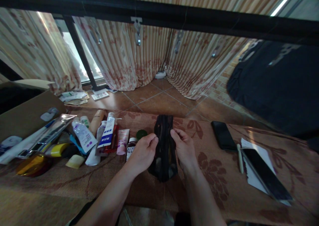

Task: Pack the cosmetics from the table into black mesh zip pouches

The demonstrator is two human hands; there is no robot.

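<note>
A black zippered pouch (163, 153) with partly see-through sides stands in front of me on the brown patterned cloth. My left hand (144, 151) pinches its left side, thumb and fingers closed on the fabric. On the opposite side my right hand (183, 146) grips the upper right edge in the same way. Just left of my left hand is a small dark bottle with a white cap (131, 146), partly covered by that hand. A round green lid (141, 134) lies behind it, and a pink tube (123, 141) is beside the bottle.
Tubes and bottles, among them a white-and-blue tube (107, 133) and a purple-white tube (84, 136), crowd the left, by a cardboard box (32, 113). To the right lie a black phone (223, 135), a white pen (240, 158), paper (259, 183) and a dark tablet-like device (267, 174).
</note>
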